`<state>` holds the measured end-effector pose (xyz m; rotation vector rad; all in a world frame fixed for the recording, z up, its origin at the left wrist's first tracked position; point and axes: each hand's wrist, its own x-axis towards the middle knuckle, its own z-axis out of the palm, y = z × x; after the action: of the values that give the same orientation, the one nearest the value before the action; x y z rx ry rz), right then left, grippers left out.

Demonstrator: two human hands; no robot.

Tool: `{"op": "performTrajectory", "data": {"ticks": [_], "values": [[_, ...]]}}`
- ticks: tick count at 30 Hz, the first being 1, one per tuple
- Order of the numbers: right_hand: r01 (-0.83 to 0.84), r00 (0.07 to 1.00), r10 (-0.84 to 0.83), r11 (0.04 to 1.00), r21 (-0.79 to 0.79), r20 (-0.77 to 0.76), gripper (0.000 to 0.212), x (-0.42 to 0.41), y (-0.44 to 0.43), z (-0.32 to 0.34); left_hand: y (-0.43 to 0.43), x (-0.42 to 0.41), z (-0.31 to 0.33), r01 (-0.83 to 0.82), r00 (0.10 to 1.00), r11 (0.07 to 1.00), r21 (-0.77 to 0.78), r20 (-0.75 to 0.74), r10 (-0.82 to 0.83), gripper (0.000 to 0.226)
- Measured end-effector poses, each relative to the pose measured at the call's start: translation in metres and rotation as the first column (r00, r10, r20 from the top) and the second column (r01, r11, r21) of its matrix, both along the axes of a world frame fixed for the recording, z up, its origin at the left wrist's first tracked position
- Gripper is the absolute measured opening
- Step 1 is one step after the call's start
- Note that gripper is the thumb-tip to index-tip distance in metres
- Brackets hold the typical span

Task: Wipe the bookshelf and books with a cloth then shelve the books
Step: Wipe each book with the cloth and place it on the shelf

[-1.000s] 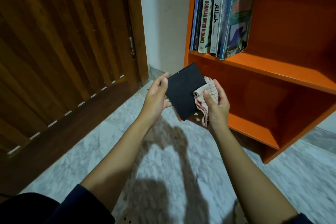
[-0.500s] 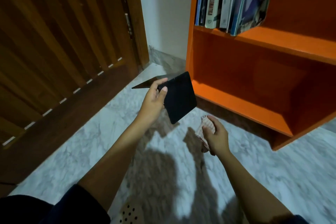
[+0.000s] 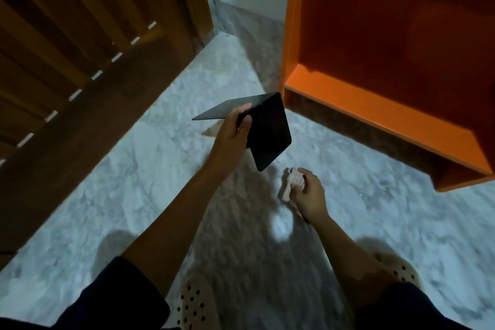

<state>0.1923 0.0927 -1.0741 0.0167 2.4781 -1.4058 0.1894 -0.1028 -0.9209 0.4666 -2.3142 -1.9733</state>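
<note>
The left hand (image 3: 231,139) has its fingers and thumb clamped on a thin black plate bent at a right angle (image 3: 267,134), held in the air just in front of the bright orange wooden bookshelf (image 3: 348,104), near its lower left corner. Nearer the person than the bookshelf, the right hand (image 3: 310,193) curls tight round a crumpled pale cloth (image 3: 292,183) above the grey marbled floor (image 3: 134,182). Left of the bookshelf stands a brown slatted wooden door (image 3: 67,35)
</note>
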Motion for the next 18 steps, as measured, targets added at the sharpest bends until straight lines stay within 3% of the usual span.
{"op": "performTrajectory", "data": {"ticks": [5,10,14,18], "values": [[-0.012,0.997,0.008,0.999,0.05,0.078,0.042,0.004,0.003,-0.007,0.004,-0.004,-0.001,0.023,1.0,0.999,0.031,-0.003,-0.023,0.025],[0.137,0.987,-0.149,0.975,-0.177,-0.053,0.047,-0.011,0.001,0.065,0.011,0.001,0.023,0.059,0.997,0.998,-0.002,-0.04,-0.059,0.032],[-0.086,0.965,0.015,0.962,-0.259,-0.263,0.067,-0.02,-0.001,0.155,0.019,0.016,0.052,0.091,0.992,0.995,-0.038,-0.083,-0.094,0.028],[-0.323,0.886,0.264,0.941,-0.098,-0.382,0.091,-0.016,-0.004,0.221,0.031,0.036,0.089,0.176,0.974,0.982,-0.072,-0.132,-0.185,0.032]]}}
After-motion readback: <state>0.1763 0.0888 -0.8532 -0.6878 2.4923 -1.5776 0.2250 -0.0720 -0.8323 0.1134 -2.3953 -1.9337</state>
